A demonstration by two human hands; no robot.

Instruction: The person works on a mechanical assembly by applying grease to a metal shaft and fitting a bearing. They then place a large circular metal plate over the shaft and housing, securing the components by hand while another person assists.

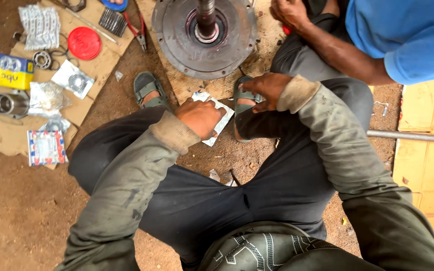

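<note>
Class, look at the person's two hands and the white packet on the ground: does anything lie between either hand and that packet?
Nothing visible does. The left hand already lies on the white packet, covering much of it. The right hand hovers just beyond the packet's far corner, by the sandalled foot, with only bare ground between.

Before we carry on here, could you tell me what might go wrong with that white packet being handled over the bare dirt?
The left hand grips the white packet just above loose soil; anything slipping out could pick up grit. The right hand rests by the sandal, not supporting the packet. The heavy metal flange sits close to both feet and could pinch toes if it shifts.
</note>
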